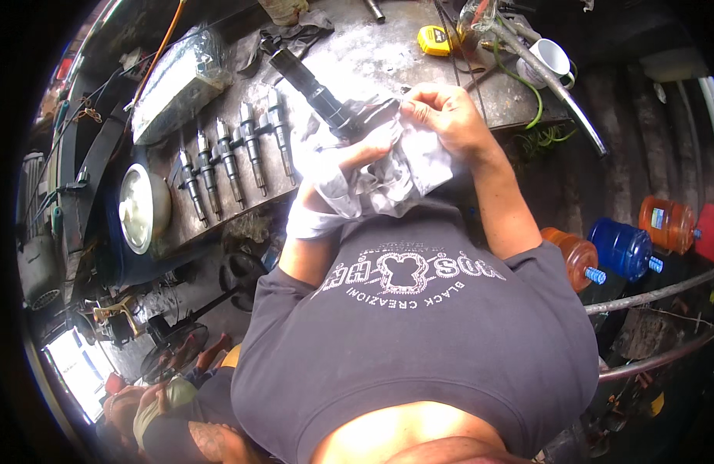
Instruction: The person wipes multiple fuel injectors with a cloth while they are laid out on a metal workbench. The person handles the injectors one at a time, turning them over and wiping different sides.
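Note:
A dark metal fuel injector [314,94] slants up and to the left out of a crumpled white cloth [407,164]. My left hand [366,152] is closed around its lower end, with the cloth bunched about the fingers and wrist. To the right, my right hand [447,116] has thumb and forefinger pinched together at the cloth's upper edge. The injector's lower tip is hidden in the cloth and fingers. On the bench to the left lies a row of several similar injectors [229,164], side by side.
The metal bench [365,54] also bears a plastic-wrapped box [183,83], a yellow tape measure [434,40], a white mug [550,59] and a metal tube [562,91]. A round white lid [136,209] is at the left. Large water bottles [621,247] lie at the right. Another person [179,417] is at lower left.

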A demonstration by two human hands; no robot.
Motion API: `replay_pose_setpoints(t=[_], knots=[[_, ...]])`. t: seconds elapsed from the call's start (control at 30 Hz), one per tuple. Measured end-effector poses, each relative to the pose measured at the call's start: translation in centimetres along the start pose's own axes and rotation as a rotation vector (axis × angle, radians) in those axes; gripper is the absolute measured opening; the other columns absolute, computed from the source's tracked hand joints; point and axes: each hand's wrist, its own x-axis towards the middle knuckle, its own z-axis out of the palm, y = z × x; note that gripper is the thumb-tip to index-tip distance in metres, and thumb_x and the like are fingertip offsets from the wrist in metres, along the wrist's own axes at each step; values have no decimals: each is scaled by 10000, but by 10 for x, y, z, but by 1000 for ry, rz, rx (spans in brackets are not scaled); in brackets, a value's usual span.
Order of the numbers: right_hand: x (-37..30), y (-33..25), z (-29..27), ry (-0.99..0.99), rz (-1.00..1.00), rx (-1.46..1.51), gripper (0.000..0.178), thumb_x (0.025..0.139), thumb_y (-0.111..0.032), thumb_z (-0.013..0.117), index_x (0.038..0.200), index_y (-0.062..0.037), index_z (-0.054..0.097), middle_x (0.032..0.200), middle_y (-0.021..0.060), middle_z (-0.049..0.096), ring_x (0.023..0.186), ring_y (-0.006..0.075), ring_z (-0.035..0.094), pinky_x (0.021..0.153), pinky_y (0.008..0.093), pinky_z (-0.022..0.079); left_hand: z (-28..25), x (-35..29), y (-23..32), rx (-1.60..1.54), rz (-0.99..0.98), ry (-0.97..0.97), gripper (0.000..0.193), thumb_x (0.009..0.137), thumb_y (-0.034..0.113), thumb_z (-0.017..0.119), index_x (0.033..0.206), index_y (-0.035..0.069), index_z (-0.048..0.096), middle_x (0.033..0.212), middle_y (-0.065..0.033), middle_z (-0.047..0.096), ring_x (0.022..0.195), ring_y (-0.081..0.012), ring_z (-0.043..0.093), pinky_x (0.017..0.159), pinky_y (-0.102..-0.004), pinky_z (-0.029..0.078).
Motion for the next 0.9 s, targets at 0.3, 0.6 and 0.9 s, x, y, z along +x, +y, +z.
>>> replay_pose_setpoints(t=[0.3,0.6,0.9], knots=[[14,-7,6,-94,23,754,229,812,4,585,1029,75,567,924,137,642,760,170,645,695,277,541,19,-10,53,-542,189,20,559,595,-76,683,1133,-49,532,1033,-115,611,927,-160,599,788,-258,506],[-24,-19,60,-30,-661,-893,601,664,-197,582,1215,30,503,1142,163,596,1174,273,508,1062,564,93,4,3,5,-153,234,151,359,713,42,635,1062,-9,565,991,-87,608,888,-148,585,784,-268,472],[-34,-17,68,-63,-615,-726,747,622,-157,463,1334,45,361,1274,238,492,1254,342,422,1094,497,-51,17,14,24,138,565,303,318,849,226,543,1081,10,515,978,-46,568,902,-126,525,825,-266,416]])
